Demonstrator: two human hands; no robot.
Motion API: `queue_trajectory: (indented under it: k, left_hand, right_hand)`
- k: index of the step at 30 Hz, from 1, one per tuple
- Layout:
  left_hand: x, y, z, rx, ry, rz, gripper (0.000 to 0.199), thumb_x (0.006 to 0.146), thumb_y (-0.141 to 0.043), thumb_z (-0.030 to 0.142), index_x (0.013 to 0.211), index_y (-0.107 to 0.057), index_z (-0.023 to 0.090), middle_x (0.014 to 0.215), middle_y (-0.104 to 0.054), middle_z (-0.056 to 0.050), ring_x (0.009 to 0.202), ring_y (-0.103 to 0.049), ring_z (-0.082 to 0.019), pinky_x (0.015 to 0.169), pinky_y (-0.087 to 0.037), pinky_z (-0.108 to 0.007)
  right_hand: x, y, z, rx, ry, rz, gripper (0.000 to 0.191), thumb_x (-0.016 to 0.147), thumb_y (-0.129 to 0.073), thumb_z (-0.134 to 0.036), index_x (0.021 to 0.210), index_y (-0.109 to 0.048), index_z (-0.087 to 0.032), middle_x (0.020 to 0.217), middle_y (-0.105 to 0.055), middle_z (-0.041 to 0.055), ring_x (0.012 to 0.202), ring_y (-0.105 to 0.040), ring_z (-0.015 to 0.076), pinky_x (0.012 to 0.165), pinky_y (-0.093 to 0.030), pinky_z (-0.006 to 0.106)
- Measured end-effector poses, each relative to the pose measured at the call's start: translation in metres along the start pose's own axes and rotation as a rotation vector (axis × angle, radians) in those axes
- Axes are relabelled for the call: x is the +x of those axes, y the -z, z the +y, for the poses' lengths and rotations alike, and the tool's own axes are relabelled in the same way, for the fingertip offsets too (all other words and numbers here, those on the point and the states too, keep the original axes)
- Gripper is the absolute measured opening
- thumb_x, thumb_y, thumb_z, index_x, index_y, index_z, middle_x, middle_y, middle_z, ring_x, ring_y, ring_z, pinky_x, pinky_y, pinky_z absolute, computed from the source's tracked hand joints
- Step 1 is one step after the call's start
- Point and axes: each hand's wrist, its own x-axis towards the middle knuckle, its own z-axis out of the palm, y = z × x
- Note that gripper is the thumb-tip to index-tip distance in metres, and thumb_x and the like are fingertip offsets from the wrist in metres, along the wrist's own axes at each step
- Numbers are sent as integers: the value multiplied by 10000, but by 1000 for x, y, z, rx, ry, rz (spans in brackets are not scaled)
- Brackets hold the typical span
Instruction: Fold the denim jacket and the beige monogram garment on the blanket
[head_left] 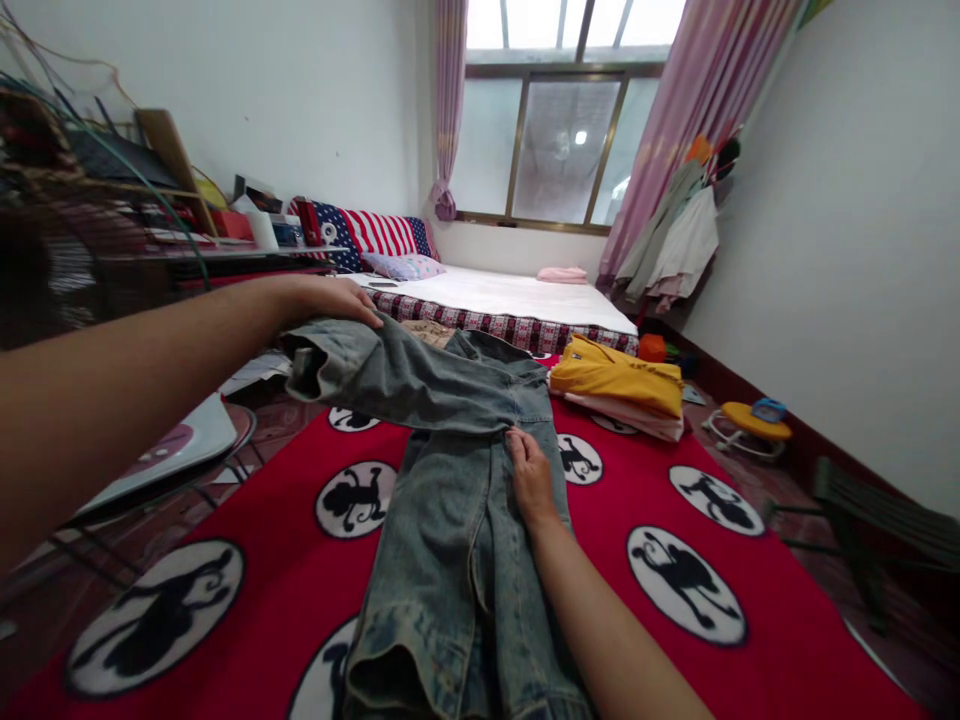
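Observation:
A faded grey-blue denim jacket (pixel 442 500) lies lengthwise on a red cloth with round black-and-white monkey prints (pixel 360 500). Its collar end points away from me and its hem faces me. One sleeve is lifted off to the left, with its open cuff showing. My left hand (pixel 330 298) grips the top of that sleeve near the cuff, thumb side hidden behind the fabric. Lower and to the right, my right hand (pixel 531 470) pinches the denim at the sleeve's underside, fingers closed. A patterned tan piece (pixel 429 333) shows behind the sleeve.
Folded yellow clothing (pixel 619 375) rests on pale pink fabric, right of the jacket. Beyond is a bed (pixel 480 290) with pillows. A cluttered desk (pixel 247 255) and a chair (pixel 180 440) stand left; a yellow stool (pixel 754 420) and a dark folding stool (pixel 885 515) stand right.

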Motion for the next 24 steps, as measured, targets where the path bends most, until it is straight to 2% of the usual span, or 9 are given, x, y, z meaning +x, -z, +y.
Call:
queue_trajectory:
  k: [3, 5, 7, 10, 12, 14, 18, 20, 24]
  left_hand:
    - [-16, -7, 49, 92, 87, -112, 359, 854, -578, 217, 1046, -615, -84, 555, -634, 36, 548, -525, -35, 636, -446, -170]
    - [-37, -25, 82, -14, -27, -191, 427, 888, -547, 303, 1132, -603, -43, 625, -660, 24, 548, -535, -30, 632, -454, -185]
    - [-64, -56, 104, -115, -182, -387, 488, 887, -528, 443, 1161, -634, 54, 750, -697, 2, 572, -565, -43, 588, -453, -172]
    - [-97, -114, 106, -161, -244, -932, 498, 823, -613, 446, 1201, -642, 123, 894, -730, -71, 631, -654, -126, 560, -508, -220]
    - [-103, -150, 89, -213, -189, -1099, 473, 783, -664, 398, 1182, -653, 145, 902, -732, -87, 613, -670, -160, 547, -529, -257]
    - [-95, -177, 67, -265, -173, -983, 370, 811, -610, 369, 1097, -681, 144, 848, -728, -75, 608, -672, -168, 539, -523, -258]
    - [-58, -207, 22, -231, -272, -123, 268, 828, -532, 290, 960, -712, 141, 844, -720, -71, 748, -678, -190, 663, -534, -281]
    - [-42, -218, 2, -131, -310, 204, 254, 800, -544, 226, 970, -718, 149, 975, -710, -85, 921, -658, -214, 812, -523, -309]
    - [-30, -240, -28, -6, -231, 339, 312, 802, -571, 231, 1080, -689, 151, 1088, -666, -112, 980, -634, -229, 892, -496, -338]
  right_hand:
    - [2, 0, 3, 106, -49, 32, 483, 826, -506, -587, 999, -684, -173, 1109, -690, 113, 1094, -599, 231, 997, -409, 365]
    - [4, 2, 5, 270, -143, 55, 525, 811, -498, -637, 1013, -672, -185, 1130, -680, 104, 1093, -610, 233, 961, -439, 374]
    - [6, 5, 6, 471, -256, 106, 571, 792, -480, -691, 1027, -645, -198, 1172, -657, 100, 1090, -624, 239, 912, -475, 382]
    - [8, 12, 4, 704, -376, 177, 610, 771, -461, -747, 1018, -613, -210, 1198, -639, 98, 1107, -624, 242, 896, -495, 381]
    - [8, 16, 2, 782, -412, 165, 617, 766, -471, -754, 1025, -604, -210, 1171, -650, 99, 1106, -627, 240, 899, -499, 370]
    - [8, 18, 0, 797, -429, 131, 592, 755, -522, -731, 1029, -596, -211, 1130, -664, 96, 1081, -638, 238, 884, -506, 357]
    - [7, 16, -2, 684, -416, 64, 539, 699, -673, -612, 1049, -575, -214, 1098, -666, 87, 990, -655, 223, 821, -511, 324]
    - [7, 14, -2, 563, -368, 5, 578, 674, -715, -564, 1107, -567, -211, 1111, -654, 90, 937, -651, 206, 794, -509, 313]
    - [3, 13, -3, 344, -232, -141, 734, 617, -779, -471, 1258, -520, -225, 1192, -610, 97, 791, -630, 165, 761, -518, 332]
